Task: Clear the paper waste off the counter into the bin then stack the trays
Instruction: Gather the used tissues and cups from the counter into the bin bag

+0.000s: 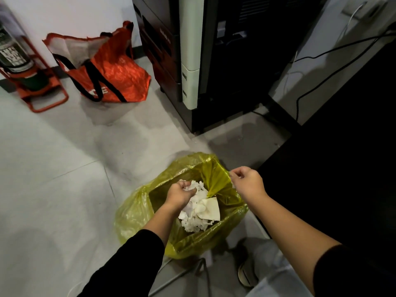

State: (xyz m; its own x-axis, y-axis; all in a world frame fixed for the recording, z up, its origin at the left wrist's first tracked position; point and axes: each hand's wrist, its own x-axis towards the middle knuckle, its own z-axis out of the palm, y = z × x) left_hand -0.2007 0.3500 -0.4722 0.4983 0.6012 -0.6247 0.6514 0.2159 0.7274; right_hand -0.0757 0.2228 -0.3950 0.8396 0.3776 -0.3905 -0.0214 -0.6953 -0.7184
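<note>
Filling the yellow-lined bin (216,168) — crumpled white paper (197,215), left hand (180,192) clutching some, right hand (246,181) pinching scraps.

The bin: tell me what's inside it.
Inside the bin, lined with a yellow bag, lie crumpled white paper scraps and a tan sheet. The left hand covers some; anything underneath is hidden.

bin (222,179): yellow liner, upright on floor, open | paper waste (198,213): white, crumpled, heaped inside bin, tan sheet at right
</note>
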